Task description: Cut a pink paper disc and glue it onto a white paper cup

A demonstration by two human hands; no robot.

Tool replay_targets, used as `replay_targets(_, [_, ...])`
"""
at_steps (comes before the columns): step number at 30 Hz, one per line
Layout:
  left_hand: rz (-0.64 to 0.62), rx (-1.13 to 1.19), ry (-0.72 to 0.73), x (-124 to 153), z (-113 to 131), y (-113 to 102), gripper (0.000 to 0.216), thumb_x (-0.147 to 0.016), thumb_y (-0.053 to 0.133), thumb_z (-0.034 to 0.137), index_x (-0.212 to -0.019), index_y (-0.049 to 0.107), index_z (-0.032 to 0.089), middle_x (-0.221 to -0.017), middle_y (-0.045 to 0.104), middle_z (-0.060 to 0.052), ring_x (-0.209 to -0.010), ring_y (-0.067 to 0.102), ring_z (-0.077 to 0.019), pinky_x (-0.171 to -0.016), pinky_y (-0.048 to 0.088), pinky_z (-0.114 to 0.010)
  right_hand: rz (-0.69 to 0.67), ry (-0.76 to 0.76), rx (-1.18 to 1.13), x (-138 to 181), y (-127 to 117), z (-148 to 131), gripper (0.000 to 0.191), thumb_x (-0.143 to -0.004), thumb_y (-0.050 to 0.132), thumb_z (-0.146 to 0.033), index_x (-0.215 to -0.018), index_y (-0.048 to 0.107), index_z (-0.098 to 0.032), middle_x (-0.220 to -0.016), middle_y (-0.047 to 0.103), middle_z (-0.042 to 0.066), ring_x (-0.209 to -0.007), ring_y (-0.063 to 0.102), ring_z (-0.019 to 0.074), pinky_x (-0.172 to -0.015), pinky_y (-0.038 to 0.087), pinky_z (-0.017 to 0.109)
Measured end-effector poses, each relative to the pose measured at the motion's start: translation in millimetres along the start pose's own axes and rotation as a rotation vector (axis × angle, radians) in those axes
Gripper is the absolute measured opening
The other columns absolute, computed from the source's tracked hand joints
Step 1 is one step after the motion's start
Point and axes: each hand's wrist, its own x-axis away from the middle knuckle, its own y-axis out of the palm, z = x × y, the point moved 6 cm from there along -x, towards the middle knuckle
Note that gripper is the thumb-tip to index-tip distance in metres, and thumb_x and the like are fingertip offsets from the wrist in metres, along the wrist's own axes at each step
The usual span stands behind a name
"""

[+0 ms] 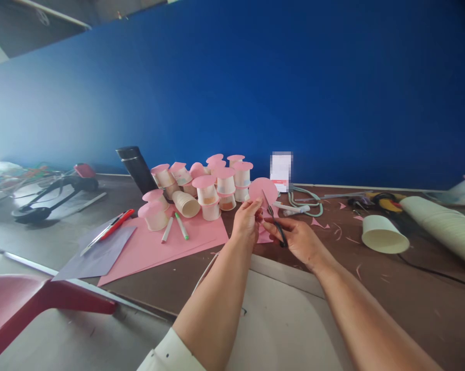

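Note:
My left hand [248,220] pinches the lower edge of a round pink paper disc [263,189] and keeps it upright over the table. In my right hand [294,236] is a pair of scissors [281,233] with dark handles, its blades pointing up and lying against the disc. Whether the blades are parted is too small to tell. Just left of my hands stand several white paper cups [208,196], stacked in pairs and topped with pink paper pieces. A loose cup [186,204] lies on its side among them.
Pink sheets [158,252], a purple sheet [101,252], a red utility knife [112,226], two markers [181,225] and a black bottle [137,170] are to the left. Rightward lie paper scraps [319,223], a cup [384,234] and a long cup stack [441,226]. A blue partition [232,77] rises behind.

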Motion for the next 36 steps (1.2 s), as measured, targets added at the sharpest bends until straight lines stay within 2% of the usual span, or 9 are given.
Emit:
replay_targets(4, [0.003,0.003,0.005,0.3,0.7,0.2,0.041,-0.063,0.088,0.033,-0.069,0.05,0.017,-0.052,0.046,0.007,-0.046,0.041,-0.0043,-0.046,0.028,-0.018,0.007,0.026,-0.015,0.5,-0.2,0.3,0.053,-0.073,0.076,-0.058,-0.11,0.079,-0.019,-0.065,0.062,-0.001,-0.064,0.053,0.0145,-0.063,0.042,0.028])
replay_targets(9, [-0.002,-0.018,0.014,-0.3,1.3,-0.3,0.044,-0.062,0.089,0.035,-0.066,0.049,0.017,-0.052,0.046,0.007,-0.046,0.041,-0.0041,-0.047,0.029,-0.018,0.01,-0.012,0.014,1.0,-0.7,-2.3,0.048,-0.076,0.075,-0.054,-0.109,0.079,-0.019,-0.062,0.06,-0.003,-0.061,0.05,0.0134,-0.061,0.038,0.027])
replay_targets(15, [0.0,-0.016,0.04,-1.9,1.3,-1.4,0.045,-0.059,0.09,0.035,-0.065,0.049,0.017,-0.053,0.047,0.007,-0.047,0.041,-0.0043,-0.048,0.029,-0.019,0.026,-0.007,0.001,0.2,-1.6,0.0,0.047,-0.077,0.075,-0.052,-0.109,0.079,-0.019,-0.065,0.061,-0.002,-0.064,0.054,0.015,-0.063,0.039,0.027])
replay_targets(28, [-0.004,-0.022,0.064,-4.6,-1.1,-4.1,0.048,-0.053,0.092,0.039,-0.064,0.05,0.018,-0.055,0.047,0.007,-0.049,0.042,-0.0045,-0.047,0.026,-0.021,0.039,-0.021,0.042,3.6,-2.6,-8.9,0.045,-0.077,0.075,-0.049,-0.108,0.079,-0.017,-0.058,0.057,-0.004,-0.058,0.048,0.013,-0.061,0.037,0.027])
replay_targets(36, [0.002,-0.023,0.07,-3.2,0.2,-4.3,0.044,-0.059,0.089,0.036,-0.065,0.05,0.017,-0.054,0.047,0.007,-0.049,0.042,-0.0043,-0.05,0.029,-0.02,0.036,-0.018,0.056,2.1,-2.9,-5.7,0.051,-0.077,0.073,-0.054,-0.111,0.078,-0.016,-0.06,0.06,-0.002,-0.061,0.054,0.0159,-0.061,0.039,0.028])
